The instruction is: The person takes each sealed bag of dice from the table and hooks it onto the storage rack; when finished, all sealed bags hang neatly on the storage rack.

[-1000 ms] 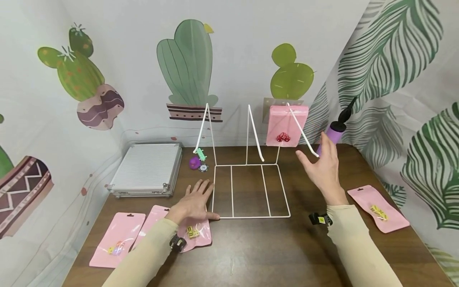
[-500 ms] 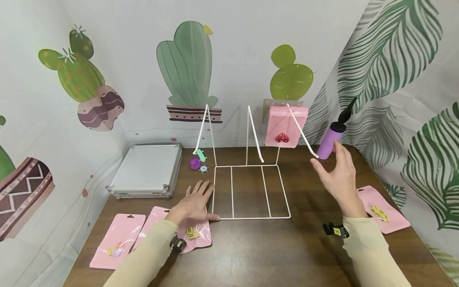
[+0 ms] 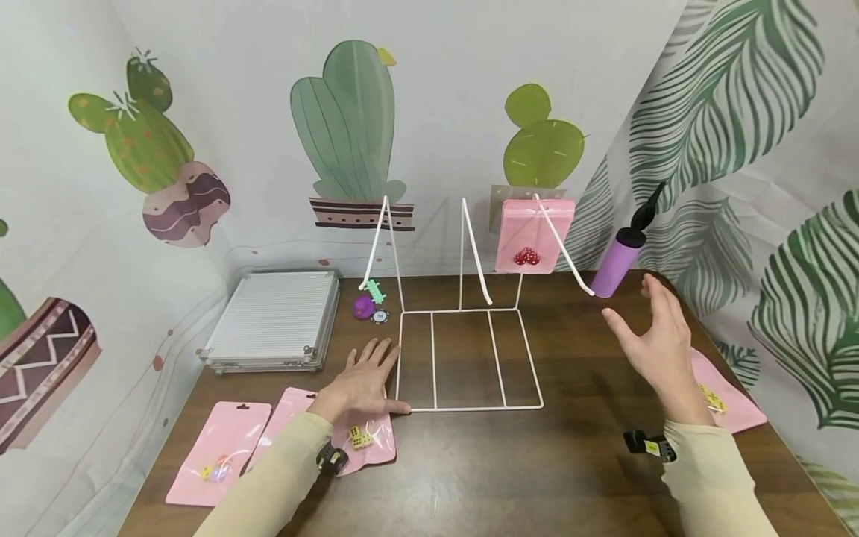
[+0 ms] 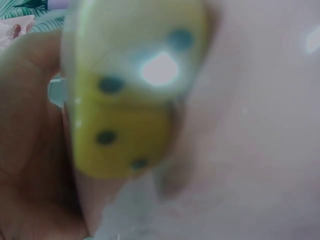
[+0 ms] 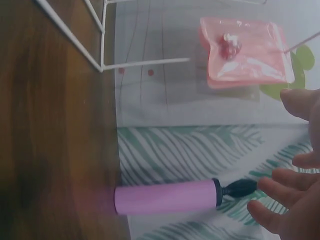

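Observation:
A white wire rack (image 3: 467,358) stands mid-table with several slanted pegs. A pink pouch with red dice (image 3: 534,236) hangs on its right peg, also seen in the right wrist view (image 5: 244,50). My left hand (image 3: 365,378) lies flat, fingers straight, pressing a pink pouch with yellow dice (image 3: 365,438) by the rack's front left corner; the dice (image 4: 127,95) fill the left wrist view. My right hand (image 3: 661,343) hovers open, holding nothing, just right of a purple pump (image 3: 622,252) standing upright, also seen as (image 5: 167,197). Under that hand lies another pink pouch (image 3: 728,395).
A ribbed silver case (image 3: 275,317) lies at the back left. A purple toy and a chip (image 3: 370,306) sit beside the rack's left peg. Two more pink pouches (image 3: 221,451) lie near the front left edge. Printed fabric walls close in the table on all sides.
My right hand has drawn back from the rack's right peg, moving right and toward me, past the purple pump. The left hand has stayed on its pouch.

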### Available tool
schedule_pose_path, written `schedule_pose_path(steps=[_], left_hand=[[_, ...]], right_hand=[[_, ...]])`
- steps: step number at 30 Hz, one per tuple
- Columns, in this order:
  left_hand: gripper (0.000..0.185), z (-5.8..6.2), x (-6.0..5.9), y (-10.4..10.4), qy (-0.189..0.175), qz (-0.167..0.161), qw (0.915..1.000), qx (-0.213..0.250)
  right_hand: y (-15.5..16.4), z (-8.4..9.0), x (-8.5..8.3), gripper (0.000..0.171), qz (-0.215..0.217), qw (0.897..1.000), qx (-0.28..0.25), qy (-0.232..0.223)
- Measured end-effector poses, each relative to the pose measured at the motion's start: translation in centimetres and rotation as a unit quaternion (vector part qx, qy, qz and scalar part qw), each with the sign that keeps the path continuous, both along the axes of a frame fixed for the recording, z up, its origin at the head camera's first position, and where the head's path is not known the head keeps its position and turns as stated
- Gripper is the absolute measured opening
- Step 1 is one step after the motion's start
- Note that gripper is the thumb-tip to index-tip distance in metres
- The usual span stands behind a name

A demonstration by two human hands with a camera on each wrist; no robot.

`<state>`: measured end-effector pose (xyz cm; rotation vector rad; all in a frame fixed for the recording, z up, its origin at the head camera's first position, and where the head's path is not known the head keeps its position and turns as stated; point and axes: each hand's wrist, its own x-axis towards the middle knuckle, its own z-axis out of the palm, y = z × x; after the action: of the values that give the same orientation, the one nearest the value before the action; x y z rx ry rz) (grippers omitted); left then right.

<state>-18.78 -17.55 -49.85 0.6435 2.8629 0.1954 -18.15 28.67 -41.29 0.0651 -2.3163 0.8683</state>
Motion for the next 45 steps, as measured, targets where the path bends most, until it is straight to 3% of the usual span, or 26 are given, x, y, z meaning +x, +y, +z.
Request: schedule_pose_path(steps=[13,28,45], left_hand=[[0.120,0.0,0.0,0.0,-0.002,0.001,1.0000,0.000],[0.120,-0.1,0.1,0.1,-0.002,0.005,1.0000,-0.003],[0.121,-0.1,0.0,0.0,-0.006,0.007,0.9999,-0.006]], right_hand=[[3.7,-1.2,0.8,0.073,-0.013,0.999,0.013,-0.035],[8.3,-3.0,2.3,0.073,-0.008,0.991,0.039,-0.126],[11.8,-4.7,2.7,0.079,-0.002,0.971,0.083,-0.223]])
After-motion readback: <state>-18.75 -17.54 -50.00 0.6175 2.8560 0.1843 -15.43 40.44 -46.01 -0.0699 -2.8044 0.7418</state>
